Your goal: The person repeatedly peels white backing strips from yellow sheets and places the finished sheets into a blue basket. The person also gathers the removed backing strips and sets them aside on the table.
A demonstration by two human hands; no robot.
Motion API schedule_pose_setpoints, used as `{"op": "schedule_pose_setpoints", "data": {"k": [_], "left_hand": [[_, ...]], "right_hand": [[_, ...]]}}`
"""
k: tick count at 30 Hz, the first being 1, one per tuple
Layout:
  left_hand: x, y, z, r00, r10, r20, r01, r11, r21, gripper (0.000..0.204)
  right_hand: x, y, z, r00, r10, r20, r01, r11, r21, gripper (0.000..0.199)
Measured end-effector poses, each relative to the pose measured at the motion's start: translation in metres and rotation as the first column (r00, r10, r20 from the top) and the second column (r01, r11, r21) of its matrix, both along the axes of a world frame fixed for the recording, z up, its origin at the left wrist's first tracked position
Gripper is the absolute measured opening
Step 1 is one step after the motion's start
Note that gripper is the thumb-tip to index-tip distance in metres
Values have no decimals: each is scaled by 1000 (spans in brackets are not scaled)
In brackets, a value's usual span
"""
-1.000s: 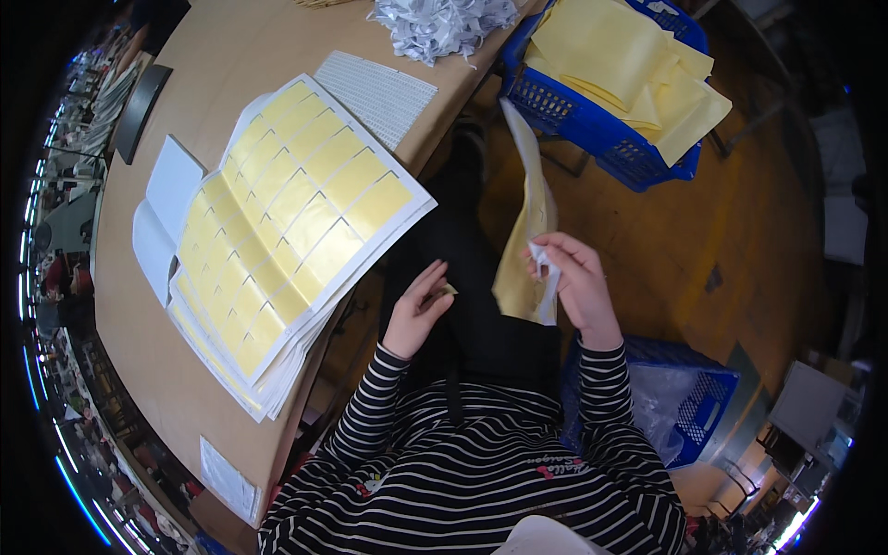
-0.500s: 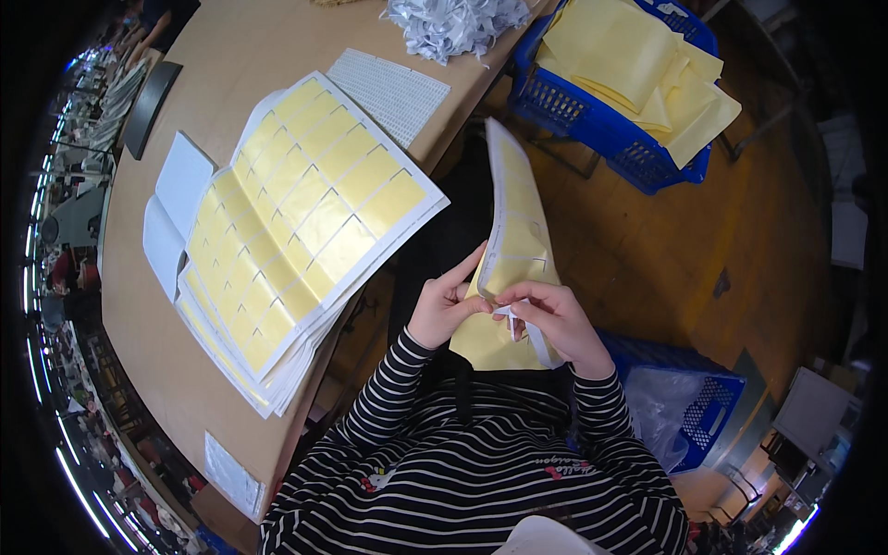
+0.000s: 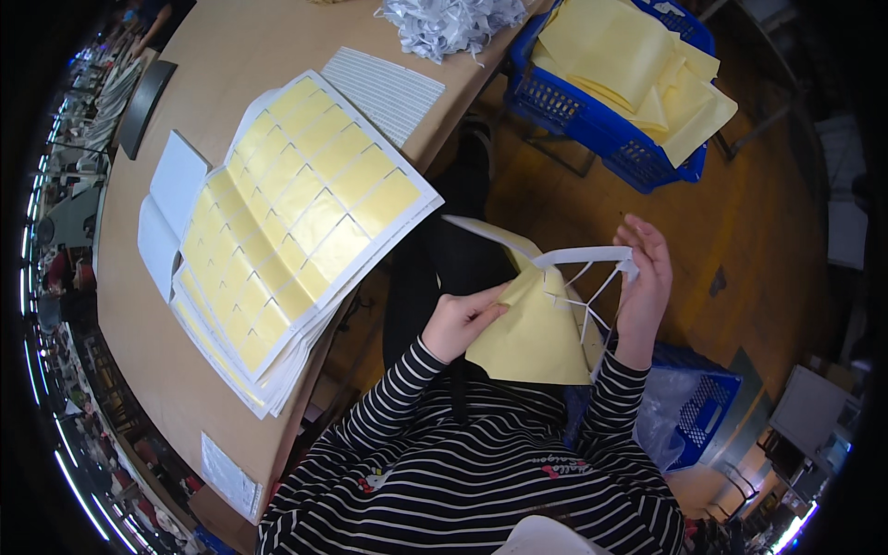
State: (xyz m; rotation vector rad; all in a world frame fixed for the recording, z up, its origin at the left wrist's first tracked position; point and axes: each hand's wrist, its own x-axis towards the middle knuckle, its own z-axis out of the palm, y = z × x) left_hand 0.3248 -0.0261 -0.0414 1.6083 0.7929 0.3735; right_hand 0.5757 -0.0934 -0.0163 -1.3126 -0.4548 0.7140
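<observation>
A yellow backing sheet hangs over my lap, its left edge pinched between the thumb and fingers of my left hand. Out to the right, my right hand grips a corner of the white sticker border. This border is a thin lattice of strips, partly lifted off the sheet and stretched between the two. Its lower end runs down along the sheet's right side. On the table to the left lies a stack of yellow label sheets with white edges and cut lines, the top one creased.
Curled white strips lie heaped at the table's far end, near a white printed sheet. A blue basket of yellow sheets stands far right. Another blue basket with clear plastic is near right. Brown table at left.
My right hand has moved right and away from my left hand, drawing the white border off the yellow sheet. The sheet's tall upper part has folded down toward the left.
</observation>
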Motion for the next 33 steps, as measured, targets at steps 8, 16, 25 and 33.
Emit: {"op": "schedule_pose_setpoints", "data": {"k": [8,16,25,33], "left_hand": [[6,-9,5,958,-240,-159,231,970,-74,89],[-11,-4,3,903,-382,-195,367,923,-113,100],[-19,0,4,879,-454,-148,389,860,-330,102],[4,4,4,919,121,375,77,877,-474,74]], "right_hand": [[-20,5,4,715,604,353,-594,790,-149,30],[-47,13,-4,645,614,454,-478,788,-387,13],[-9,14,-12,977,105,-185,-121,990,-75,29],[-54,13,13,665,746,-33,-739,651,-170,24]]}}
